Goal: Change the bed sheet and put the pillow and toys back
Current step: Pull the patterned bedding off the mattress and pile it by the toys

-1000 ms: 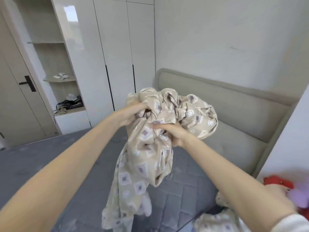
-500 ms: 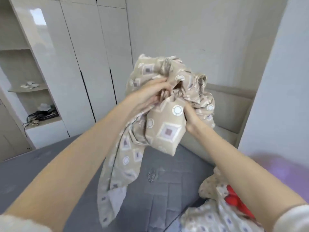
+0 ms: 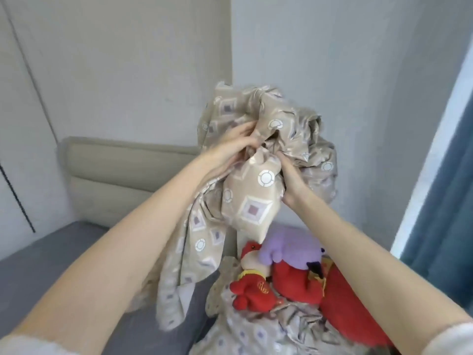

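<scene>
While both hands grip it, left hand (image 3: 231,147) and right hand (image 3: 290,184) hold bunched beige sheet (image 3: 256,201) above grey mattress (image 3: 51,254); red and purple toys (image 3: 286,267) beside mattress.

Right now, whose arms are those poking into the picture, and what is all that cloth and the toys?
There is no machine here. A person wears a camera on their head, so this one picture looks forward and down, and the two bare arms are theirs. The left hand and the right hand both grip a bunched-up beige bed sheet with purple diamonds and white circles, held up in the air with one end hanging down. Below it is a bare grey quilted mattress with a beige padded headboard behind. At the lower right a red plush toy and a fuzzy purple plush toy lie piled on more crumpled cloth with the same pattern.
</scene>
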Motion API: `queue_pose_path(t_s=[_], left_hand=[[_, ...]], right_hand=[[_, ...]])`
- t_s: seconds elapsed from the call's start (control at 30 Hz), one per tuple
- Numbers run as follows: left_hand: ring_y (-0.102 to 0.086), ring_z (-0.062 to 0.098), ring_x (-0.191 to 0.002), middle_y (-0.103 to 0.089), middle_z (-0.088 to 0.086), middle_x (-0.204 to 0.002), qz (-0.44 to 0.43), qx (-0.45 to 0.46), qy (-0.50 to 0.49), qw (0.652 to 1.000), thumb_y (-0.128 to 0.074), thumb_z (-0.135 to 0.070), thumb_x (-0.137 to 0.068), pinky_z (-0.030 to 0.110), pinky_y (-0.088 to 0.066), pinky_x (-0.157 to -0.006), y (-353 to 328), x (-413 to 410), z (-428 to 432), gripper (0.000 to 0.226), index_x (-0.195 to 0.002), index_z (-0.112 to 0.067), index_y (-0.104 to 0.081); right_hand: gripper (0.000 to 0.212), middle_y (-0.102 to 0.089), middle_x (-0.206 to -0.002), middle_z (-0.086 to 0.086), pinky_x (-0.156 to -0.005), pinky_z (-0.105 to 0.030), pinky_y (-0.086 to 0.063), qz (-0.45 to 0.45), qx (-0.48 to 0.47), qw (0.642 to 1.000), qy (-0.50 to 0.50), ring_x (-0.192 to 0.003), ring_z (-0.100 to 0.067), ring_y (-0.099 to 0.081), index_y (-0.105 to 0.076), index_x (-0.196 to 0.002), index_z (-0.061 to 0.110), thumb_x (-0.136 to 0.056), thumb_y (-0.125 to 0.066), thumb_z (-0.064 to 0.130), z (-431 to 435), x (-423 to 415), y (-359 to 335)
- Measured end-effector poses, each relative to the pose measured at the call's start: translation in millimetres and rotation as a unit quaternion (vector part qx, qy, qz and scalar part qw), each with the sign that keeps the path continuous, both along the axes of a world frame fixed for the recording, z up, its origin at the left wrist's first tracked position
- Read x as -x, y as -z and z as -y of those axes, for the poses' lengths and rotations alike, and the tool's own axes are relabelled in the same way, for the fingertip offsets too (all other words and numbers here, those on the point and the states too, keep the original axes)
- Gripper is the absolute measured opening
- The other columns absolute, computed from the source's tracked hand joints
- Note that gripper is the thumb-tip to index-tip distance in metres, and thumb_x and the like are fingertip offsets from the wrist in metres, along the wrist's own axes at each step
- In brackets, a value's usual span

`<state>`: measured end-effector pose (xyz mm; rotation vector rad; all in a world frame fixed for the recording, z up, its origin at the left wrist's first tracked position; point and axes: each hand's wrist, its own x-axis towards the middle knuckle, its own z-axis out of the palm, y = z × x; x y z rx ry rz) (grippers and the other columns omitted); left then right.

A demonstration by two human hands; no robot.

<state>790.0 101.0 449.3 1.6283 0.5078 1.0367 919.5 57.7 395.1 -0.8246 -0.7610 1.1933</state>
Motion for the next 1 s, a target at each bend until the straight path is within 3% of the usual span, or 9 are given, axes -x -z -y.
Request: queue_pose_path(t_s=[0.1,0.2,0.3,0.4,0.53,0.63,0.73,0.9,1.0], left_hand=[[-0.060,0.014,-0.113,-0.064,0.000,-0.119,-0.029,-0.022,0.039,0.999,-0.049,0.015,-0.075,0.023,-0.049,-0.092,10.4,-59.0,-8.7,0.061,-0.126,-0.019,-0.053],[-0.053,0.005,-0.117,-0.055,-0.011,-0.124,-0.111,-0.099,0.047,0.988,-0.059,0.007,-0.083,0.011,-0.043,-0.092,32.7,-105.6,-20.8,0.062,-0.137,-0.017,-0.042],[-0.040,0.015,-0.132,-0.044,-0.002,-0.142,-0.316,-0.256,0.050,0.912,-0.050,-0.002,-0.094,0.022,-0.034,-0.107,77.2,-134.4,-44.1,0.053,-0.144,-0.014,-0.036],[-0.012,0.018,-0.147,-0.015,-0.001,-0.159,-0.486,-0.340,0.075,0.802,-0.054,-0.015,-0.094,0.032,-0.017,-0.118,142.3,-128.1,-60.5,0.060,-0.148,-0.017,-0.030],[-0.013,0.018,-0.146,0.000,0.002,-0.161,-0.517,-0.165,0.117,0.831,-0.067,-0.027,-0.087,0.021,-0.018,-0.113,219.1,-102.3,-59.3,0.087,-0.153,-0.024,-0.009],[-0.004,0.030,-0.147,0.020,0.008,-0.158,-0.584,-0.154,0.077,0.794,-0.066,-0.036,-0.084,0.041,-0.015,-0.116,250.7,-110.4,-60.2,0.098,-0.151,-0.036,0.006],[0.019,0.037,-0.143,0.027,0.007,-0.155,-0.537,-0.146,0.041,0.830,-0.072,-0.027,-0.080,0.052,0.002,-0.115,253.2,-128.9,-67.6,0.107,-0.150,-0.038,0.008],[0.006,0.039,-0.145,0.009,0.007,-0.160,-0.549,-0.172,0.048,0.817,-0.082,-0.027,-0.063,0.058,-0.007,-0.115,257.7,-150.5,-90.4,0.120,-0.151,-0.040,-0.001],[-0.015,0.026,-0.146,-0.014,0.004,-0.159,-0.541,-0.158,0.088,0.821,-0.085,-0.034,-0.061,0.047,-0.015,-0.117,280.2,-155.3,-100.9,0.117,-0.152,-0.034,-0.011]], right_hand=[[0.034,-0.068,-0.110,-0.015,-0.088,-0.039,-0.054,-0.008,0.000,0.997,0.074,-0.101,-0.027,-0.065,-0.063,-0.117,0.000,-0.092,-0.058,0.023,14.3,-52.2,7.7],[0.025,-0.072,-0.076,-0.003,-0.059,-0.025,-0.055,-0.005,0.021,0.994,0.111,-0.071,-0.015,-0.069,-0.075,-0.077,0.015,-0.093,-0.057,0.021,23.5,-95.0,26.2],[0.048,-0.069,-0.060,0.000,-0.048,-0.021,-0.051,0.014,0.134,0.977,0.166,-0.053,-0.012,-0.066,-0.072,-0.050,0.019,-0.094,-0.054,0.027,25.6,-124.9,65.0],[0.023,-0.065,-0.088,-0.009,-0.063,-0.028,-0.050,0.061,0.281,0.928,0.237,-0.076,-0.023,-0.063,-0.066,-0.091,0.007,-0.096,-0.054,0.026,19.0,-145.8,112.7],[0.051,-0.050,-0.131,-0.013,-0.091,-0.030,-0.047,0.207,0.408,0.850,0.260,-0.114,-0.029,-0.053,-0.036,-0.141,-0.001,-0.098,-0.045,0.026,24.4,-159.5,165.2],[0.073,-0.030,-0.148,-0.020,-0.108,-0.036,-0.035,0.307,0.409,0.805,0.300,-0.131,-0.035,-0.037,-0.021,-0.147,-0.003,-0.092,-0.056,0.029,29.4,-164.1,178.2],[0.084,-0.007,-0.152,-0.016,-0.106,-0.047,-0.033,0.516,0.352,0.681,0.382,-0.135,-0.042,-0.017,-0.011,-0.149,0.014,-0.081,-0.061,0.016,32.5,-163.9,166.8],[0.100,0.030,-0.155,-0.004,-0.070,-0.031,-0.051,0.682,0.271,0.656,0.177,-0.140,-0.033,-0.029,-0.017,-0.151,0.036,-0.075,-0.051,-0.018,21.2,-169.6,155.3],[0.085,0.036,-0.152,-0.005,-0.090,-0.051,-0.050,0.698,0.362,0.611,0.095,-0.140,-0.042,-0.025,-0.033,-0.146,0.036,-0.078,-0.054,-0.010,14.3,-183.7,178.5]])
